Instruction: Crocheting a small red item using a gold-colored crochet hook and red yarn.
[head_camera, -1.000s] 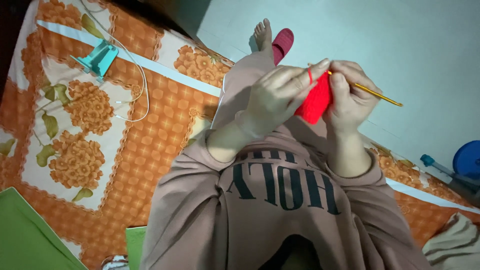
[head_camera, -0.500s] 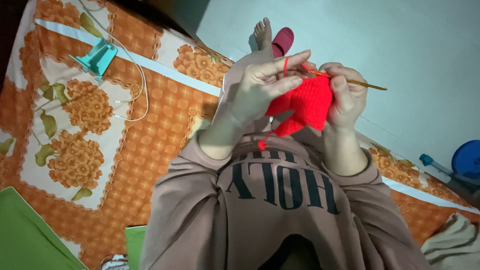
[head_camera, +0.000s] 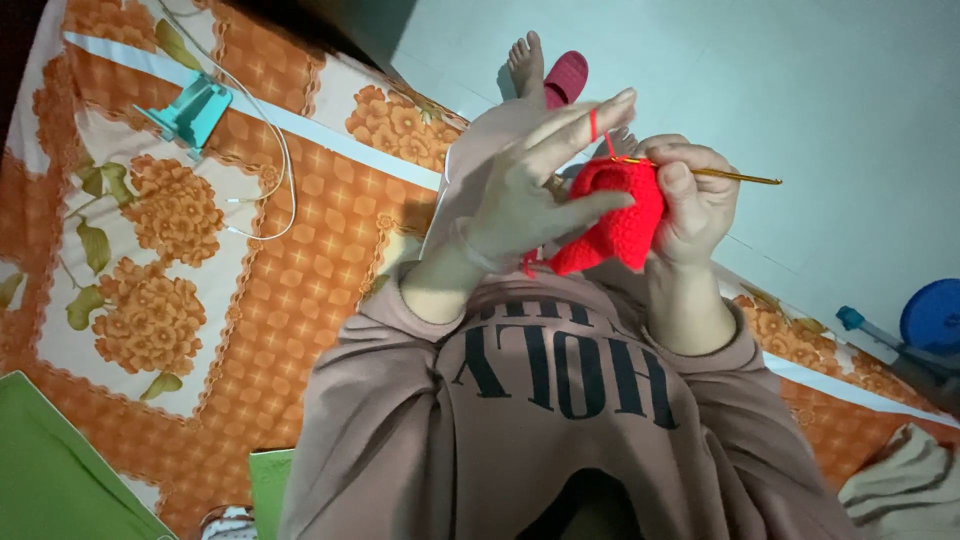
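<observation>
My left hand (head_camera: 535, 185) is raised in front of me with its fingers spread; red yarn (head_camera: 594, 124) is looped over its index finger and its lower fingers pinch a red crocheted piece (head_camera: 612, 215). My right hand (head_camera: 692, 200) grips the right side of that piece and holds a thin golden crochet hook (head_camera: 735, 176), whose shaft sticks out to the right. The hook's tip sits at the top edge of the red piece. A short red yarn tail hangs under the piece.
I sit on an orange floral mattress (head_camera: 190, 270). A teal stand (head_camera: 190, 110) with a white cable (head_camera: 275, 170) lies at the upper left. A red slipper (head_camera: 565, 78) and a bare foot (head_camera: 524, 62) are on the pale floor. A blue round object (head_camera: 935, 315) is at right.
The red piece has turned from edge-on to a broader face. My left hand opened its fingers wider and the hook tip moved to the piece's top edge.
</observation>
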